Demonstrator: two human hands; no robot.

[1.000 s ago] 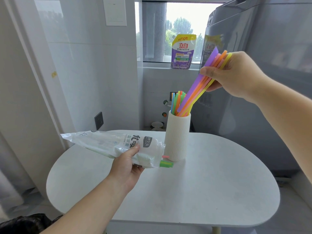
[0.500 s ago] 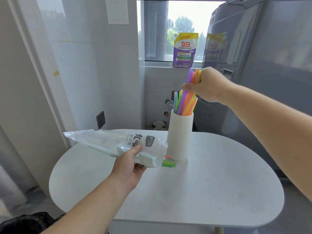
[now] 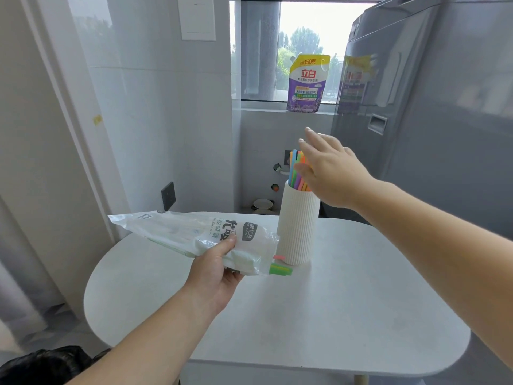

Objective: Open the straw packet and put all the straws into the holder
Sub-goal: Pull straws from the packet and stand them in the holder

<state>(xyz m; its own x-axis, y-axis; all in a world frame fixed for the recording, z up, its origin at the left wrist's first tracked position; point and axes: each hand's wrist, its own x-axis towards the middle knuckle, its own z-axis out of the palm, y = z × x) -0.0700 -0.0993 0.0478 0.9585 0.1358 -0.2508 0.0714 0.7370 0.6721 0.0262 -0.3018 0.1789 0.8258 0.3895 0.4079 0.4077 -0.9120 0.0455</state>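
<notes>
Packet (image 3: 194, 234) sits nearest, gripped from below by the left hand (image 3: 213, 273) with the thumb curled over its top. Its long axis runs from that hand's far left across to its right, where the open mouth lets a few green and pink straw ends (image 3: 280, 270) poke out just beside the foot of the holder (image 3: 298, 226). These lie down and to the left of the right hand (image 3: 330, 173), which hovers beyond with fingers spread and nothing in it, at the tops of the coloured straws (image 3: 295, 173) standing in the holder; whether it touches them I cannot tell. By my reckoning the free right hand should reach down to the packet's mouth and draw along that axis. Under both hands lies a pale rounded table (image 3: 333, 315). Past it are white walls, a grey appliance (image 3: 444, 107) off the right hand's right, and a window (image 3: 305, 37) with a purple pouch (image 3: 306, 81) on its sill.
</notes>
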